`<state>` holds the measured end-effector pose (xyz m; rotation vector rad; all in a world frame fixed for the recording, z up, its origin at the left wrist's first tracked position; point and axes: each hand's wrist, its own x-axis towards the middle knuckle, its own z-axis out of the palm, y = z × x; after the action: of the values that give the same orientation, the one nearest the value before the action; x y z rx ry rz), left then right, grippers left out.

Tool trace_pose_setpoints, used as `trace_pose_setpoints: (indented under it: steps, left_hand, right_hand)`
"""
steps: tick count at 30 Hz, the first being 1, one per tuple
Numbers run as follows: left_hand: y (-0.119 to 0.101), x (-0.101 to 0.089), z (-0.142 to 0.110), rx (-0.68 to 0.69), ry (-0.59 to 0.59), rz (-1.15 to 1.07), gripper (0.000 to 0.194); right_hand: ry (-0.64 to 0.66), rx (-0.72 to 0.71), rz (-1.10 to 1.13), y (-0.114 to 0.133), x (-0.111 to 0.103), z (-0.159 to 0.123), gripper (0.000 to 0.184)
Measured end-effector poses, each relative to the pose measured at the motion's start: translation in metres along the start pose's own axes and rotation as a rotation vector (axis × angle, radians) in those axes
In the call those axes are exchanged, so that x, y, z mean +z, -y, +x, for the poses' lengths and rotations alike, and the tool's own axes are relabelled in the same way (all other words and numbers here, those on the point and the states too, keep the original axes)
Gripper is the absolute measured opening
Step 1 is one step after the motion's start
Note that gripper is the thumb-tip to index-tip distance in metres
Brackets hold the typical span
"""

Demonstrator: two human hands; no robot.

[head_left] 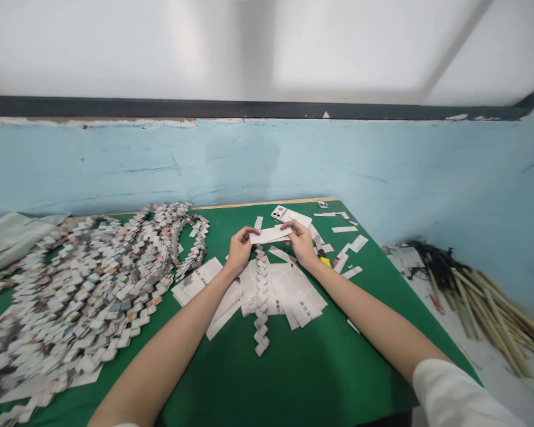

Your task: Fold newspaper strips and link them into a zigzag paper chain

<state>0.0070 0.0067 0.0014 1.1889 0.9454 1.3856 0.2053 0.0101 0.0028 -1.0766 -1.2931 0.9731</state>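
A white paper strip (270,235) is stretched between my two hands above the table. My left hand (241,249) pinches its left end, and my right hand (301,240) grips its right end. Just below the strip, a folded-paper zigzag chain (261,296) lies lengthwise toward me. Under and around the chain are loose printed paper sheets (305,296), fanned out on both sides. Close to my right wrist is a yellow object (324,259), partly hidden, whose kind I cannot make out.
A big heap of folded-paper chain (93,290) covers the left of the green table (244,391). A white phone (291,215) lies behind my hands. Paper scraps (358,243) are scattered at the right. Bamboo poles (493,314) lie on the floor beyond the right edge. A blue wall (169,160) stands behind.
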Motion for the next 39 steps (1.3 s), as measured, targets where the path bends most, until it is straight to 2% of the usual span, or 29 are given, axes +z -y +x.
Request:
trace_pose_setpoints:
  steps: [3,8,11,14,17,20,26,32,39]
  left_hand:
    - [0.001,-0.004,0.000,0.005,0.019,-0.015,0.004]
    - [0.002,-0.003,-0.005,-0.132,0.104,-0.074,0.024]
    - [0.000,0.001,-0.007,-0.113,0.156,0.035,0.037]
    - [-0.001,0.002,-0.007,-0.075,0.175,0.148,0.048]
    - [-0.001,0.001,-0.004,-0.043,0.106,0.163,0.049]
    - [-0.001,-0.001,-0.003,-0.031,0.078,0.148,0.050]
    - [0.000,-0.002,-0.004,-0.040,0.132,0.165,0.050]
    - [0.005,0.000,-0.006,-0.164,0.252,0.124,0.056]
    - [0.004,-0.001,-0.005,-0.062,0.356,0.189,0.048]
  right_hand:
    - [-0.003,-0.011,0.014,0.003,0.000,0.000,0.014]
    - [0.004,-0.067,-0.019,0.004,-0.004,-0.002,0.011]
    - [0.021,-0.093,-0.046,0.002,-0.005,-0.002,0.012]
    - [0.010,-0.070,-0.033,-0.002,-0.002,-0.001,0.027]
    - [0.014,-0.025,0.043,-0.005,0.002,0.001,0.043]
    - [0.066,-0.007,0.048,-0.004,0.004,0.001,0.049]
    - [0.018,-0.011,-0.052,0.004,0.004,-0.005,0.050]
    - [-0.067,-0.038,0.018,0.003,0.005,-0.004,0.041]
    - [-0.029,0.007,0.022,0.000,0.006,-0.006,0.043]
